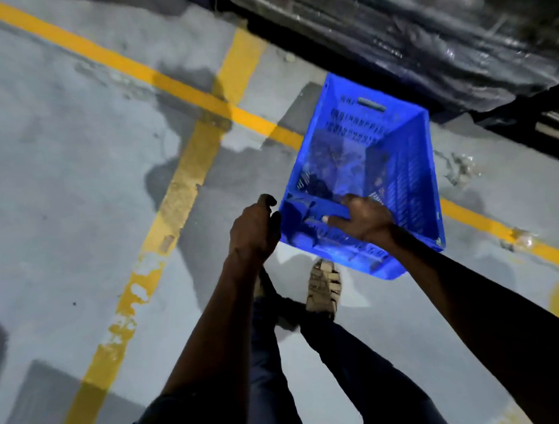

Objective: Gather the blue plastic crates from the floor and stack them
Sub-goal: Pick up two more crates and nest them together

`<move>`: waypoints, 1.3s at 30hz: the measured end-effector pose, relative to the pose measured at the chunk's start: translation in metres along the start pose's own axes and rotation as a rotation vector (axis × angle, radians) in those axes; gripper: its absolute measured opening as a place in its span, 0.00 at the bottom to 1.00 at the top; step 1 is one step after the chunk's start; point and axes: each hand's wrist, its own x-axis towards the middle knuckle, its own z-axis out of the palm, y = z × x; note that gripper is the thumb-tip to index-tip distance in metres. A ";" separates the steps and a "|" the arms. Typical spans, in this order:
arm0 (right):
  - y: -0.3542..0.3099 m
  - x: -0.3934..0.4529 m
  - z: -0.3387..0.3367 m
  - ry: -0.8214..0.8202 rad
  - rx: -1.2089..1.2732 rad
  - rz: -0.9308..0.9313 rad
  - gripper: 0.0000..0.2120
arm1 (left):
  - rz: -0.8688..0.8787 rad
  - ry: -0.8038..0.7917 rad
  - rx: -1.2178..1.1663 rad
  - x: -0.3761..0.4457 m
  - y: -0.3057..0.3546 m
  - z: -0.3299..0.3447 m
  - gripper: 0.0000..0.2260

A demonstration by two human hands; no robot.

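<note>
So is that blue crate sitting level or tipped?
Tipped. The blue crate slants, its near rim held by the right hand; the left hand is beside it.

Your crate [368,156] is moulded blue plastic, smooth with a slight sheen, its walls perforated with slots and its base scuffed and dusty. The floor [64,163] under you is matt grey coated concrete, blotched and uneven in tone. Its yellow lines [181,186] are painted; the paint is worn and flaked away in patches nearest you. The load [423,20] at top right is wrapped in glossy, wrinkled clear film. Your trousers [272,381] are dark matt cloth; your sandal [323,287] is tan with woven-looking straps.
</note>
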 end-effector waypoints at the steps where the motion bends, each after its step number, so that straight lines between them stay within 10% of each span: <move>1: -0.007 -0.005 -0.020 0.031 0.016 -0.006 0.24 | 0.012 0.039 -0.017 -0.005 0.009 -0.011 0.15; 12: -0.101 -0.129 -0.111 0.179 1.542 0.191 0.10 | 0.078 0.369 -0.271 -0.147 0.087 -0.111 0.13; 20: -0.223 -0.229 -0.123 -0.134 2.125 0.226 0.13 | 0.139 0.440 -0.132 -0.281 0.040 -0.156 0.28; 28: -0.277 -0.326 -0.174 -0.254 2.098 0.145 0.30 | 0.069 0.693 0.094 -0.331 0.009 -0.229 0.28; 33: -0.301 -0.380 -0.205 -0.307 1.906 0.099 0.16 | 0.140 0.981 -0.010 -0.363 0.013 -0.255 0.13; 39: -0.297 -0.420 -0.258 -0.105 0.772 -0.168 0.13 | 0.071 1.171 0.028 -0.402 0.034 -0.277 0.12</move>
